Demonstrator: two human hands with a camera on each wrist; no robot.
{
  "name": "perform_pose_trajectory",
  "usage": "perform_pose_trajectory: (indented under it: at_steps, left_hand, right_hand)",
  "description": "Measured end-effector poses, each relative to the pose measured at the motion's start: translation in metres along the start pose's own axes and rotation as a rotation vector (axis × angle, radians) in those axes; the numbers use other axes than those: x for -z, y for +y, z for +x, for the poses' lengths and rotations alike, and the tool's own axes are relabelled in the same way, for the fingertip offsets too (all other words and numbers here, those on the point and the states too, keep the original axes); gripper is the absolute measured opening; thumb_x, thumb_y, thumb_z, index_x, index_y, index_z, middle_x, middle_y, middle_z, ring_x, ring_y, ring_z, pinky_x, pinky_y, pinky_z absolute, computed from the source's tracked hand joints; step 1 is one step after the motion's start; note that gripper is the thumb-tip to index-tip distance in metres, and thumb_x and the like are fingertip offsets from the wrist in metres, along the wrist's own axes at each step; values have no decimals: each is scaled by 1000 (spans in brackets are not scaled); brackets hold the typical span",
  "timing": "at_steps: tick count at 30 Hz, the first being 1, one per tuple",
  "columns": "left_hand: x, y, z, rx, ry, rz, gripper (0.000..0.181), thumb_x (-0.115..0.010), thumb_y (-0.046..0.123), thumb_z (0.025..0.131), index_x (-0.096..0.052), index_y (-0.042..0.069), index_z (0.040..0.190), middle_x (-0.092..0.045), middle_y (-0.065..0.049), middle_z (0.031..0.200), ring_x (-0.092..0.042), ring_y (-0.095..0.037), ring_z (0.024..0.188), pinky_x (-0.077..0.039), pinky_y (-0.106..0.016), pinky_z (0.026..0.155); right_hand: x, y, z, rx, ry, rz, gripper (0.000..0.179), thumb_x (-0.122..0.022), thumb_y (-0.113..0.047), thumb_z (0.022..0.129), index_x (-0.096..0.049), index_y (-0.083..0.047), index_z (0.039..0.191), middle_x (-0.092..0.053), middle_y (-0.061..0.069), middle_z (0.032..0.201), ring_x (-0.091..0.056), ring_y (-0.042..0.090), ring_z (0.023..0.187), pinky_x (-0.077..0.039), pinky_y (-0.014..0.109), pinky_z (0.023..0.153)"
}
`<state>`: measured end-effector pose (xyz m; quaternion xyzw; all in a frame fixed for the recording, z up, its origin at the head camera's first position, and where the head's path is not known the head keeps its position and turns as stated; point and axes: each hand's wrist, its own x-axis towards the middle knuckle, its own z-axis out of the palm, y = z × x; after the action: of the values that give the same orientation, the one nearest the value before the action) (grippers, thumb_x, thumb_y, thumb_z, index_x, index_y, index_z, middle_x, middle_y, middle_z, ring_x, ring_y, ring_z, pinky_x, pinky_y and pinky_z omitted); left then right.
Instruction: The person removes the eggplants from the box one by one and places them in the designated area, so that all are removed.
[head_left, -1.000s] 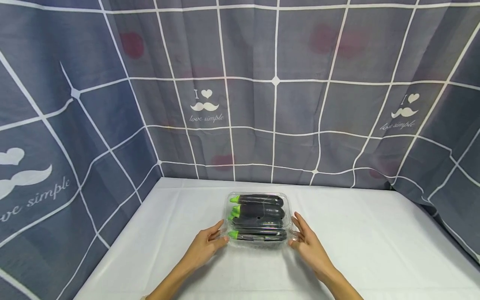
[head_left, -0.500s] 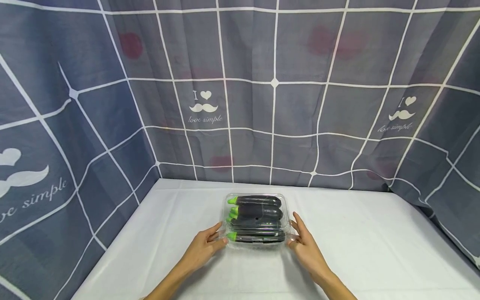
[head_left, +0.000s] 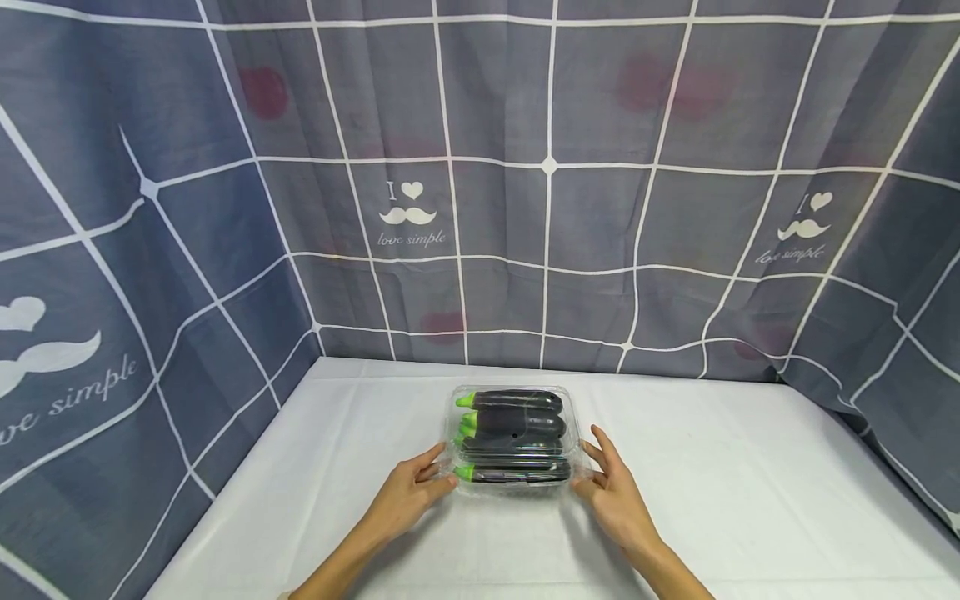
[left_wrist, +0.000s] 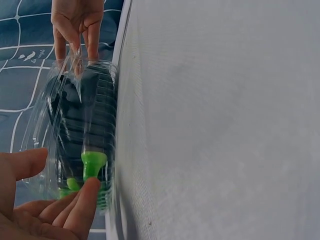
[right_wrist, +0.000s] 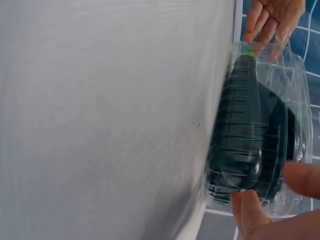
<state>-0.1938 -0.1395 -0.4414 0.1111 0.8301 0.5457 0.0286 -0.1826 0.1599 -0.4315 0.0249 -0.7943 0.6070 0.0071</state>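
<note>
A clear plastic clamshell box [head_left: 573, 417] stands on the white tabletop, its lid down. Inside lie several dark eggplants [head_left: 517, 422] with bright green stem ends pointing left; they look smooth and glossy. At the box's left end my left hand [head_left: 408, 493] holds the rim between thumb and fingers. My right hand [head_left: 617, 500] grips the opposite end the same way, its index finger standing a little off. In the left wrist view, the left hand's fingertips [left_wrist: 90, 192] touch the wall near a green stem end [left_wrist: 93, 162]. The box's underside is hidden.
White cloth [head_left: 360, 417] covers the table around the box. Dark grey-blue curtains [head_left: 495, 208] with white grid lines hang behind and on both sides, meeting the table's far edge.
</note>
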Motion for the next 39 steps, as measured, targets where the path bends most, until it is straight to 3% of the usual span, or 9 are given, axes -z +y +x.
perform_pose_trajectory:
  at_steps: [6, 15, 26, 34, 39]
  left_hand:
    - [0, 0, -6, 19, 8, 11, 68, -68, 26, 93, -41, -7, 145, -46, -28, 143, -49, -45, 126, -51, -47, 91]
    - [1, -1, -7, 18, 1, -4, 69, -70, 27, 92, -42, -8, 145, -48, -31, 140, -50, -46, 125, -52, -45, 89]
    - [0, 1, -3, 0, 3, -72, 67, -72, 20, 91, -42, -11, 143, -47, -31, 140, -51, -46, 124, -53, -44, 88]
    - [2, 0, -1, 6, -4, -59, 69, -72, 23, 91, -42, -11, 143, -46, -30, 141, -49, -46, 126, -52, -44, 90]
    - [0, 1, -1, -6, -4, -68, 70, -72, 22, 91, -40, -11, 144, -46, -31, 141, -49, -46, 126, -52, -43, 90]
  right_hand:
    - [-7, 0, 0, -12, 26, -17, 90, -65, 4, 83, -16, -9, 158, -36, 27, 151, -53, 40, 120, -43, 50, 97]
    - [-10, -4, -2, -34, 25, -65, 89, -59, 1, 83, -15, -12, 159, -35, 26, 151, -43, 47, 129, -30, 62, 104]
    - [-10, -7, 1, -43, 44, -46, 88, -55, 3, 83, -14, -12, 159, -38, 24, 149, -38, 49, 131, -26, 63, 106]
    - [-10, -6, 2, -34, 51, -74, 85, -55, 2, 87, -13, -12, 159, -43, 19, 146, -48, 34, 117, -37, 48, 95]
    - [-8, -4, 5, -26, 51, -82, 84, -56, 0, 89, -11, -9, 159, -46, 18, 143, -50, 31, 115, -38, 43, 91]
